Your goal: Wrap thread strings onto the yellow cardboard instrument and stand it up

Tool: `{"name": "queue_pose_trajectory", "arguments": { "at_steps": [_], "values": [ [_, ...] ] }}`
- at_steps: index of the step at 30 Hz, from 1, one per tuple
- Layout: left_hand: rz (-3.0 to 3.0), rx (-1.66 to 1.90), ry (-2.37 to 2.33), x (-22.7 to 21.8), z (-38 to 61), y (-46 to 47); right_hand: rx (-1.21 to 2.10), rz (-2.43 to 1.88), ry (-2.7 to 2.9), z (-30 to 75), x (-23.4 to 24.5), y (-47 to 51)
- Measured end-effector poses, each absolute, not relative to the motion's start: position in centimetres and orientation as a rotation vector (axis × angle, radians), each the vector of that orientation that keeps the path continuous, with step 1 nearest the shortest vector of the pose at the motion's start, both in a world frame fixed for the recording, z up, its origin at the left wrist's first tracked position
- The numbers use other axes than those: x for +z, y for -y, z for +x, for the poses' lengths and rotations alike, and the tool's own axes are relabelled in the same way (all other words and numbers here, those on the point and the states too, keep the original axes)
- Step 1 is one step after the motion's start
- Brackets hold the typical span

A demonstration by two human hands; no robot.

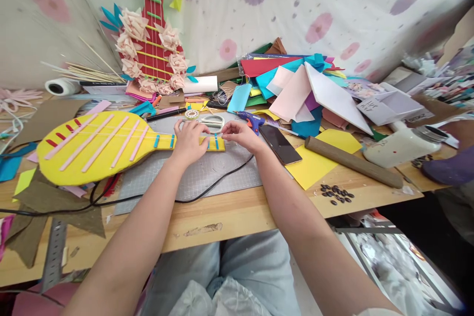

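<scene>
A yellow paper guitar (99,145) lies flat on a grey cutting mat (207,175), its body to the left with pink strips and its neck pointing right with blue frets. My left hand (190,140) presses down on the neck near its right end. My right hand (240,134) hovers at the neck's tip, fingers pinched together on something too small to make out. White-handled scissors (212,121) lie just behind both hands.
A blue glue gun (252,119), a black phone (279,144), a wooden rolling pin (351,162), a white jar (403,144) and dark seeds (336,194) sit to the right. Coloured paper (296,86) piles at the back. A red guitar model (153,34) leans on the wall. A black cable (207,190) crosses the mat.
</scene>
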State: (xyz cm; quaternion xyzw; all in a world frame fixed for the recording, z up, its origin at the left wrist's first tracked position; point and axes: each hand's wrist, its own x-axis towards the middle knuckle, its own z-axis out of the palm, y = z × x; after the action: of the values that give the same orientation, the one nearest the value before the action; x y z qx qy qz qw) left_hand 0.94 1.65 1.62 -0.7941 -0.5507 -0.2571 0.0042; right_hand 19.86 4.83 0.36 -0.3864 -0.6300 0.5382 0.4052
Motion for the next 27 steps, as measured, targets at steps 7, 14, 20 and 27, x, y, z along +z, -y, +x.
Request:
{"name": "queue_pose_trajectory", "arguments": {
  "at_steps": [7, 14, 20, 27],
  "values": [
    [-2.538, -0.775, 1.705, 0.9, 1.1, -1.5, 1.447, -0.908, 1.450, 19.4, 0.5, -4.6],
    [-2.482, -0.794, 1.820, 0.8, 1.7, -1.5, 1.459, -0.927, 1.450, 18.9, 0.2, -4.6],
    [-2.420, -0.808, 1.844, 0.6, 1.9, -1.6, 1.359, -0.923, 1.471, 19.0, -0.3, -5.1],
    [-2.405, -0.812, 1.927, 0.9, 2.0, -1.6, 1.352, -0.926, 1.474, 18.9, -0.5, -5.3]
  ]
}}
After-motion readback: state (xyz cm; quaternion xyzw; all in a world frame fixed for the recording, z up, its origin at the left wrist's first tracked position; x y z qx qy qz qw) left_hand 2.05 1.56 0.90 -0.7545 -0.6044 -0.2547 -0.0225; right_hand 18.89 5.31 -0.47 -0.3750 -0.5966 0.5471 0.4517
